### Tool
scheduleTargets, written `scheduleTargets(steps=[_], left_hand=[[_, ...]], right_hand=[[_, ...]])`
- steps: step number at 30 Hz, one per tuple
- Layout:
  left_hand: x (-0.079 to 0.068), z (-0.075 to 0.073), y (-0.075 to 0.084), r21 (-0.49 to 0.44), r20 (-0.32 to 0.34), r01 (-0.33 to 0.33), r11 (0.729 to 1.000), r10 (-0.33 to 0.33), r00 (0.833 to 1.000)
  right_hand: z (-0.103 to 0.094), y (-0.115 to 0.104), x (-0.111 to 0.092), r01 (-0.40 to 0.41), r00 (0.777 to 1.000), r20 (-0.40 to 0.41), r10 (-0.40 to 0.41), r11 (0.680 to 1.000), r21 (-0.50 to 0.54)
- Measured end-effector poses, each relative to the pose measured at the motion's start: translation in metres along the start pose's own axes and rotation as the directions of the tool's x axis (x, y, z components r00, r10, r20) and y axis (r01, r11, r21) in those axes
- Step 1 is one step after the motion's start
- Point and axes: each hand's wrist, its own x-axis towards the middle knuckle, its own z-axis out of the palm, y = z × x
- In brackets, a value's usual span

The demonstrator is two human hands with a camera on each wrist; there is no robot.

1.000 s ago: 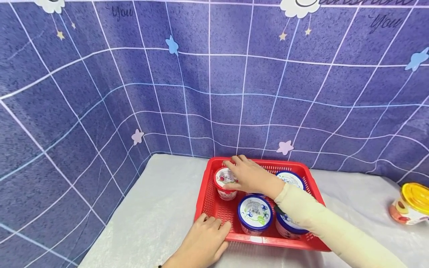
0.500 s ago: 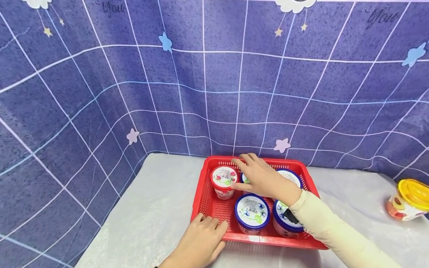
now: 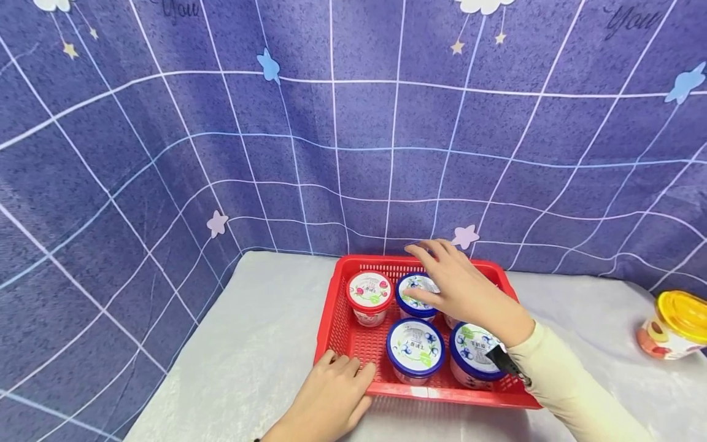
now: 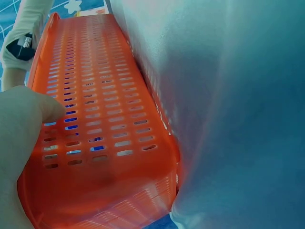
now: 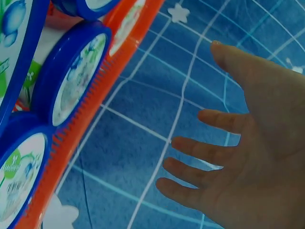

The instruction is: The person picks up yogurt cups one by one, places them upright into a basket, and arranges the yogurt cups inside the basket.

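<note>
A red plastic basket [image 3: 327, 319] with slotted walls holds several lidded tubs. My left hand [image 3: 331, 396] grips its front left corner, fingers over the rim, and the left wrist view shows the thumb [image 4: 50, 109] against the outer wall. Inside at the back left stands a tub with a red rim [image 3: 370, 290]. Blue-rimmed tubs [image 3: 415, 347] fill the middle and right. My right hand [image 3: 464, 291] hovers over the back row, fingers spread and holding nothing, beside a blue-rimmed tub [image 3: 413, 293]. That hand and forearm hide the back right tub in the head view.
A tub with a yellow lid [image 3: 674, 325] stands on the pale tablecloth [image 3: 265, 307] at the far right. A blue grid-patterned curtain [image 3: 309, 184] hangs close behind the basket and along the left side.
My right hand has let go of the red-rimmed tub and moved right, rising above the back row. That tub stays in the back left corner. My left hand keeps its grip on the basket.
</note>
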Motion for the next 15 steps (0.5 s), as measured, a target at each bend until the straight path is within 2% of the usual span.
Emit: scheduleTargets(steps=[6,12,15], left_hand=[[0.001,0.0,0.0,-0.004,0.002,0.011,1.0,-0.011,1.0],[0.0,0.001,0.0,-0.005,0.014,0.008,1.0,-0.008,1.0],[0.0,0.001,0.001,-0.007,0.019,0.003,1.0,-0.003,1.0]], right_hand=[[-0.009,0.008,-0.017,-0.07,0.997,-0.044,0.071,0.997,0.014],[-0.014,0.018,-0.033,-0.072,0.992,-0.102,0.073,0.997,0.012],[-0.02,0.023,-0.041,-0.098,0.987,-0.124,0.099,0.995,0.013]])
